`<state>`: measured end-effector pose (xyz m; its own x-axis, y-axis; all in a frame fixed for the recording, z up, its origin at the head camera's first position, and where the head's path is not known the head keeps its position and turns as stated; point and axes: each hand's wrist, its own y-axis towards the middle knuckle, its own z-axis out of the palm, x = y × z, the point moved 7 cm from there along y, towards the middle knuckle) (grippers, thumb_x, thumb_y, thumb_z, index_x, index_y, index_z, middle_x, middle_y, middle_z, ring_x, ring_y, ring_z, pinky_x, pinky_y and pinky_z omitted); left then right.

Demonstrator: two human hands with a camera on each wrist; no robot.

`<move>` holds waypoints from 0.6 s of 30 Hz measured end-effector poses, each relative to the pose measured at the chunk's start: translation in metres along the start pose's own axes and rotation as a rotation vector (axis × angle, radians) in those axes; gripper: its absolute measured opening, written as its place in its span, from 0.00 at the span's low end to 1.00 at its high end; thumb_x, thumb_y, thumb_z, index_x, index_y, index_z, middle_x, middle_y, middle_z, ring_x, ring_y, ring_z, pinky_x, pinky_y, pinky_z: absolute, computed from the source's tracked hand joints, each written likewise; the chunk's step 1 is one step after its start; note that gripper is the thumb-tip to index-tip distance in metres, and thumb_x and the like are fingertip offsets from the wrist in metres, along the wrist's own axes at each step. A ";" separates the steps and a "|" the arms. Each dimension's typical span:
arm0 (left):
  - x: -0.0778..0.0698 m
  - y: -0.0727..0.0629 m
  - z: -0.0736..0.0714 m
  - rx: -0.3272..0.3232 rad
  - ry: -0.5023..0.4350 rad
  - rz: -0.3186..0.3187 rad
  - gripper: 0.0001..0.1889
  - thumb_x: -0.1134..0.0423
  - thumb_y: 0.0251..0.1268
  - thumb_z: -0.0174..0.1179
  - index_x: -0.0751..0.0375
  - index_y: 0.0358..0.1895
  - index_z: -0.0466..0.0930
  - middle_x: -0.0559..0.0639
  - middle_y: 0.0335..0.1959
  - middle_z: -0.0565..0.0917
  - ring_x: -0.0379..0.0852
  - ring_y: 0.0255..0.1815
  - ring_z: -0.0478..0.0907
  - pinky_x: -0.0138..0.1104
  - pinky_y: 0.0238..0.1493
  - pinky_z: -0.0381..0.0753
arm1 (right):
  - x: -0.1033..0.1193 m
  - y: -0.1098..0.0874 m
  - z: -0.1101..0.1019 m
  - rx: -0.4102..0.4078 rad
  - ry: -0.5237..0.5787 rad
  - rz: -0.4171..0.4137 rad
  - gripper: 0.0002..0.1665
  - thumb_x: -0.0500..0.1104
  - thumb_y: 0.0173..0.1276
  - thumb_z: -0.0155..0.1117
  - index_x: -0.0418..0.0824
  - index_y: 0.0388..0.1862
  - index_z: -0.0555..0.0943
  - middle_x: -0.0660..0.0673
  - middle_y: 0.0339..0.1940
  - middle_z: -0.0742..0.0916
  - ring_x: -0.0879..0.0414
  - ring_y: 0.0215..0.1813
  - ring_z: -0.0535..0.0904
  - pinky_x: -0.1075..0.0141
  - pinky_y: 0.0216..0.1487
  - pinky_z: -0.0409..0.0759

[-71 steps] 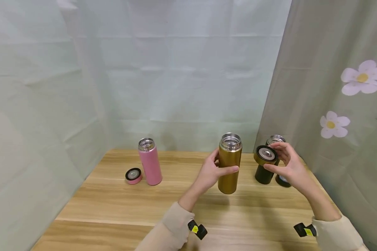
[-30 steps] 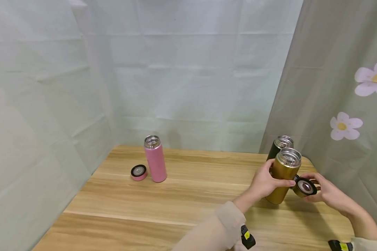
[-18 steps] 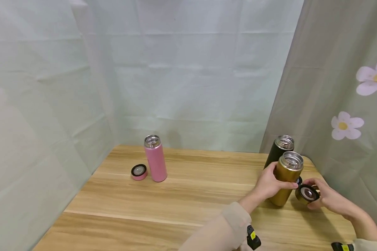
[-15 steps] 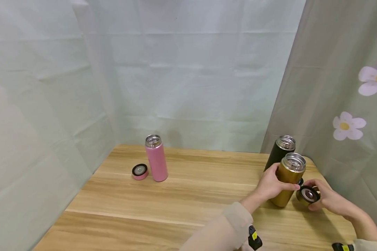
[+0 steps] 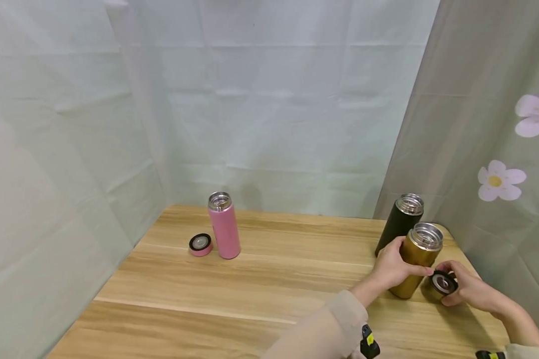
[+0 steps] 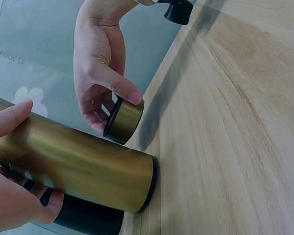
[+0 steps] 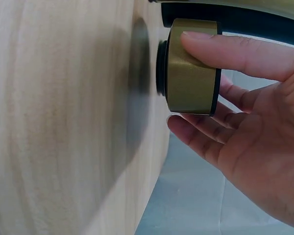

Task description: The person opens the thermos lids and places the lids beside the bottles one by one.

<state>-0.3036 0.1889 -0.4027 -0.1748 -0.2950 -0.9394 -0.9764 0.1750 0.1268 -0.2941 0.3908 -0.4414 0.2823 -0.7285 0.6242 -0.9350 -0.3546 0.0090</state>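
Note:
My left hand (image 5: 392, 267) grips an uncapped gold thermos bottle (image 5: 416, 255), fingers round one side and thumb across the front. The bottle stands nearly upright, its steel mouth facing up; in the left wrist view its base is at or just above the wood. To its right, my right hand (image 5: 471, 291) pinches the gold bottle lid (image 7: 192, 73) by its rim, underside up. A shadow beside the lid in the right wrist view suggests a small gap to the tabletop. Close behind the gold bottle stands an open black thermos bottle (image 5: 397, 224). A black lid (image 7: 160, 68) is partly hidden behind the gold one.
An open pink thermos bottle (image 5: 225, 232) stands at the table's left, with its pink lid (image 5: 200, 245) lying upturned beside it. The wooden table (image 5: 251, 294) meets a pale cloth backdrop (image 5: 269, 124) at the back and a flowered curtain (image 5: 458, 124) at the right.
Both hands have carried the gold bottle and its lid rightward and lower, to the front of the black bottle. In the last half second they moved slightly further right and down.

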 end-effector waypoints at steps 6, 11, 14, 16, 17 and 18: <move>-0.002 0.000 0.000 -0.023 0.037 0.016 0.37 0.60 0.44 0.86 0.47 0.61 0.79 0.30 0.50 0.82 0.29 0.50 0.77 0.28 0.56 0.77 | -0.003 -0.001 0.006 0.007 0.013 -0.023 0.43 0.34 0.47 0.82 0.27 0.59 0.69 0.37 0.54 0.77 0.72 0.48 0.70 0.74 0.45 0.72; -0.001 0.000 0.000 -0.017 0.056 0.027 0.37 0.58 0.45 0.86 0.47 0.62 0.78 0.31 0.51 0.82 0.30 0.52 0.77 0.28 0.57 0.77 | -0.006 0.000 0.010 -0.013 0.002 -0.036 0.43 0.35 0.45 0.83 0.27 0.57 0.70 0.37 0.53 0.76 0.73 0.48 0.68 0.75 0.46 0.70; -0.001 0.000 0.000 -0.005 0.057 0.027 0.37 0.58 0.46 0.86 0.47 0.62 0.78 0.31 0.51 0.81 0.30 0.52 0.77 0.28 0.57 0.77 | -0.008 0.001 0.011 -0.012 -0.011 -0.028 0.43 0.36 0.46 0.83 0.27 0.57 0.70 0.37 0.53 0.76 0.73 0.48 0.67 0.74 0.46 0.70; 0.000 -0.001 0.000 0.001 0.056 0.027 0.37 0.58 0.46 0.86 0.46 0.62 0.77 0.31 0.51 0.81 0.30 0.52 0.77 0.29 0.57 0.77 | -0.010 0.002 0.012 -0.007 -0.015 -0.016 0.43 0.36 0.46 0.83 0.27 0.58 0.69 0.37 0.53 0.76 0.72 0.49 0.67 0.73 0.45 0.70; 0.000 -0.001 0.000 0.004 0.057 0.028 0.37 0.58 0.46 0.86 0.46 0.63 0.77 0.31 0.52 0.81 0.30 0.52 0.77 0.29 0.57 0.77 | -0.010 0.002 0.012 -0.005 -0.019 -0.017 0.43 0.36 0.47 0.83 0.27 0.58 0.69 0.36 0.53 0.76 0.70 0.49 0.67 0.73 0.45 0.70; 0.000 -0.001 -0.001 0.005 0.059 0.030 0.38 0.58 0.46 0.86 0.46 0.63 0.77 0.31 0.52 0.81 0.30 0.52 0.77 0.29 0.58 0.77 | -0.010 0.002 0.012 -0.003 -0.020 -0.016 0.43 0.36 0.47 0.83 0.27 0.59 0.69 0.36 0.54 0.76 0.70 0.50 0.68 0.73 0.45 0.70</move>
<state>-0.3025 0.1879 -0.4026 -0.2109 -0.3441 -0.9149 -0.9701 0.1890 0.1525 -0.2962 0.3902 -0.4572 0.3012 -0.7345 0.6081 -0.9311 -0.3641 0.0213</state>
